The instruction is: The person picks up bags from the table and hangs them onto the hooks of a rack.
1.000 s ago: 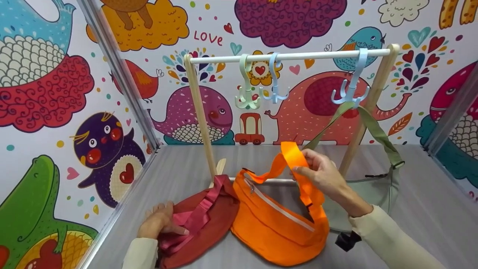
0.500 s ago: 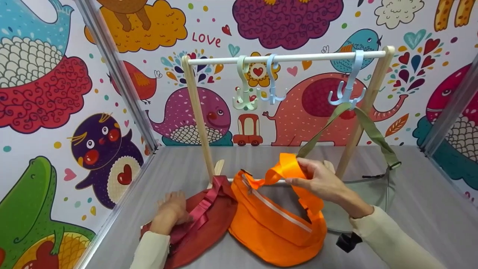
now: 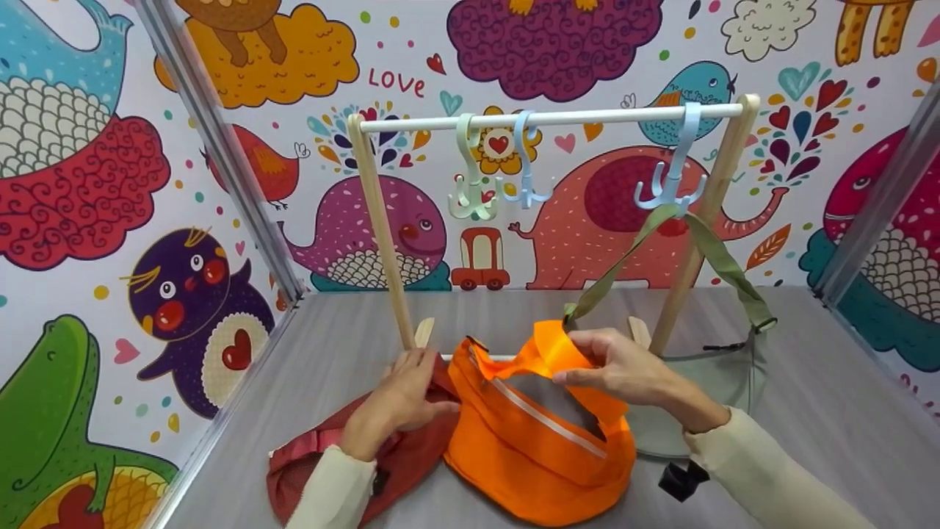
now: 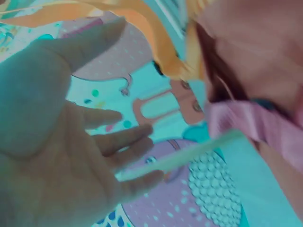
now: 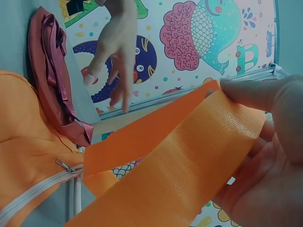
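Note:
My right hand (image 3: 624, 371) pinches the wide orange strap (image 3: 554, 349) of an orange waist bag (image 3: 536, 463) between thumb and fingers. The bag lies on the table with its white zipper facing up. In the right wrist view the strap (image 5: 189, 146) folds over into a loop at my thumb. My left hand (image 3: 400, 397) hovers over a dark red waist bag (image 3: 426, 448), fingers spread and holding nothing. The left wrist view shows that hand (image 4: 80, 137) apart from the orange strap and the pink strap (image 4: 255, 120).
A rack with wooden posts and a white bar (image 3: 587, 116) stands behind. From the bar hang a green hook (image 3: 474, 198) and two blue hooks. A grey-green bag (image 3: 661, 426) hangs by its strap from the right blue hook (image 3: 670, 187). Patterned walls enclose the table.
My left hand has left the red bag's straps and moved right and up toward the orange bag. The right hand has lowered the orange strap's loop and moved slightly down.

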{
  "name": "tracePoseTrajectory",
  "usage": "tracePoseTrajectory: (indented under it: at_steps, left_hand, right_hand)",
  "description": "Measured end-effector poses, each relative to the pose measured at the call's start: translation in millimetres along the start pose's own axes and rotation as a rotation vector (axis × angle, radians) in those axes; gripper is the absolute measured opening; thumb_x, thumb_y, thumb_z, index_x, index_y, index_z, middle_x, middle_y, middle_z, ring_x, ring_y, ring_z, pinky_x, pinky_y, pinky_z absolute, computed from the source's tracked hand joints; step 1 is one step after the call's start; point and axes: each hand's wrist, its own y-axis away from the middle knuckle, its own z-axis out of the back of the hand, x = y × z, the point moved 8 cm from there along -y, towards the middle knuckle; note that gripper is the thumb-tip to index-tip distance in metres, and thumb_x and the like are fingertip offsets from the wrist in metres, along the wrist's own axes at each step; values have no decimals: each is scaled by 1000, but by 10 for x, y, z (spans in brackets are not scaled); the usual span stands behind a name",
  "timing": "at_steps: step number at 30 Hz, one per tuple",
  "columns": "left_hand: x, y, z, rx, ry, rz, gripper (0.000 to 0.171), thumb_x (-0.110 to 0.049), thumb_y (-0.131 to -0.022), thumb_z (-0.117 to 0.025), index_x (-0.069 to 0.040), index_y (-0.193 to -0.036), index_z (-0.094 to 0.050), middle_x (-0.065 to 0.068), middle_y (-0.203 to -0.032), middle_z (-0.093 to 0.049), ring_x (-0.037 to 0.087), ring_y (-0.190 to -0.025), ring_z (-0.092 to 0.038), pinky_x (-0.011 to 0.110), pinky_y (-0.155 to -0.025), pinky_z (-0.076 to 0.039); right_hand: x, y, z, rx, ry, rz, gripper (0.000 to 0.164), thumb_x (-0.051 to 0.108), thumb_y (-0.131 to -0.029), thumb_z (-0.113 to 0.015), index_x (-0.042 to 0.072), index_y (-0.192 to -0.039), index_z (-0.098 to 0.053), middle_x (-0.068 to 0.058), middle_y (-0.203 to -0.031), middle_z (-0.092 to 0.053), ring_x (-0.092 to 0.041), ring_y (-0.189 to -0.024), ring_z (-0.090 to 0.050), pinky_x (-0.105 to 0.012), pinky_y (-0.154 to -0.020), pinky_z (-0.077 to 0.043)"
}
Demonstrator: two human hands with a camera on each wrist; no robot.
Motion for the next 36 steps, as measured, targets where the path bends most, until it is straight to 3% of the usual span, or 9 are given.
tracePoseTrajectory:
  at_steps: [6, 10, 14, 17, 24, 28, 31, 36]
  left_hand:
    - [-468, -75, -91, 21, 56, -152, 107, -48, -80, -79, -21, -159, -14, 7, -160, -28, 31, -146, -25, 59, -117, -21]
    - [-799, -80, -82, -15, 70, -335, 108, -44, -81, -80, -26, -160, -8, 1, -163, -22, 26, -148, -23, 57, -116, -23]
    - [-1088, -58, -38, -88, 36, -546, 102, -37, -82, -80, -24, -158, -13, 3, -163, -23, 25, -147, -27, 54, -116, -28]
    - [-1214, -47, -44, -106, 13, -630, 88, -30, -84, -80, -25, -155, -27, 4, -160, -28, 25, -145, -31, 51, -113, -33]
    - [-1278, -89, -35, -121, 11, -627, 59, -3, -79, -69, -14, -135, -55, 2, -144, -51, 20, -141, -37, 43, -117, -30]
    - [-1253, -161, 17, -148, 99, -582, 47, 7, -78, -61, -11, -120, -54, 3, -124, -60, 18, -117, -52, 34, -105, -43]
    - [-1214, -215, 39, -168, 156, -549, 42, 12, -78, -56, -12, -112, -50, 3, -111, -58, 17, -98, -53, 28, -91, -47]
    - [-1159, -260, 59, -206, 170, -528, 36, 13, -85, -51, -10, -113, -46, 5, -107, -55, 17, -96, -52, 30, -93, -48]
  right_hand:
    - [65, -13, -105, 84, 16, 77, 21, 20, -93, -70, 8, -110, -66, -3, -87, -62, -13, -79, -57, -23, -74, -50]
    - [113, -28, -180, 143, 47, 140, 16, 21, -93, -70, 12, -106, -67, 2, -83, -58, -7, -76, -54, -21, -70, -48]
    - [137, -33, -243, 200, 54, 166, 15, 21, -93, -70, 14, -106, -66, 4, -85, -59, -5, -76, -55, -22, -71, -50]
    - [144, -19, -270, 230, 56, 184, 13, 20, -94, -69, 14, -104, -65, 2, -84, -58, -4, -76, -54, -21, -71, -50]
    - [182, 7, -224, 233, 4, 219, 11, 14, -95, -67, 10, -105, -65, -5, -83, -58, -6, -74, -54, -22, -68, -50]
    - [202, 21, -194, 244, -93, 206, 10, 10, -96, -65, 5, -104, -62, -14, -83, -61, -11, -72, -58, -26, -68, -54]
    - [213, 40, -196, 280, -186, 190, 11, 6, -98, -60, 0, -106, -59, -21, -87, -65, -14, -69, -62, -32, -67, -58]
    - [181, 46, -157, 266, -203, 139, 13, 8, -99, -59, -3, -107, -57, -19, -85, -66, -19, -62, -60, -30, -62, -57]
